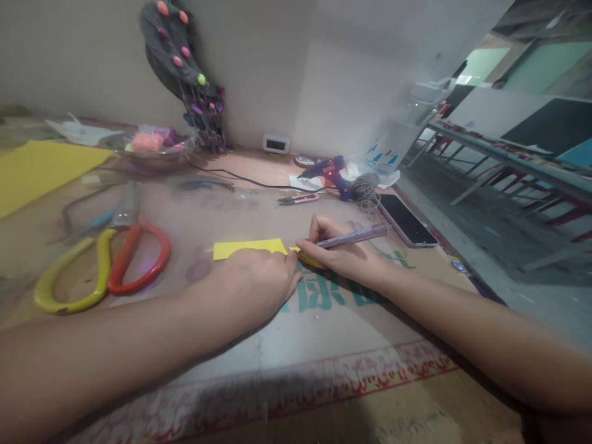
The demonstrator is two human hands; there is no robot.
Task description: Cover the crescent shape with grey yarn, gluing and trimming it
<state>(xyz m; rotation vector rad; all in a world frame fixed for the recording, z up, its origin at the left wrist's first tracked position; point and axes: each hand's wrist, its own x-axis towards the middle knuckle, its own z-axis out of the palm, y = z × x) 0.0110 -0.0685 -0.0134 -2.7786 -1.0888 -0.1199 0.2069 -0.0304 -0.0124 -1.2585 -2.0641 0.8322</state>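
A yellow paper strip [245,247] lies on the covered table in the middle of the view. My left hand [256,276], fingers bent and together, presses on its near edge and right end; the fingertips are partly hidden. Just to the right, my right hand [333,249] is closed around a pen [354,237], whose writing end is hidden by the fingers and points left. A small yellow piece [311,261] shows under the right fingers, close to the left fingertips. Whether it joins the strip I cannot tell.
Big scissors with yellow and red handles [141,259] lie left, near a yellow sheet [50,169]. Behind are small snips [298,199], a blue glue gun [330,172] with a cord, grey yarn [367,190] and a phone [407,221]. A jug [386,148] stands back right.
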